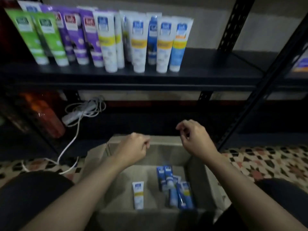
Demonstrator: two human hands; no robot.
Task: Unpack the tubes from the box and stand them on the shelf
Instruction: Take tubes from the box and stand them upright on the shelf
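Observation:
An open cardboard box (196, 165) sits on the floor in front of me. Inside it lie a white tube with a yellow band (138, 195) and several blue tubes (176, 189). My left hand (133, 147) hovers over the box's far edge, fingers curled, holding nothing. To its right, slightly higher, my right hand (195, 139) is empty with fingers loosely bent. Green, purple, white-yellow and blue tubes (106, 40) stand cap-down in rows on the black shelf (208, 70) above.
The right part of the shelf is bare up to a slanted black upright (265, 90). On the lower shelf lie a white power strip with coiled cable (78, 114) and a reddish bottle (45, 114). Patterned tiles (266, 160) cover the floor.

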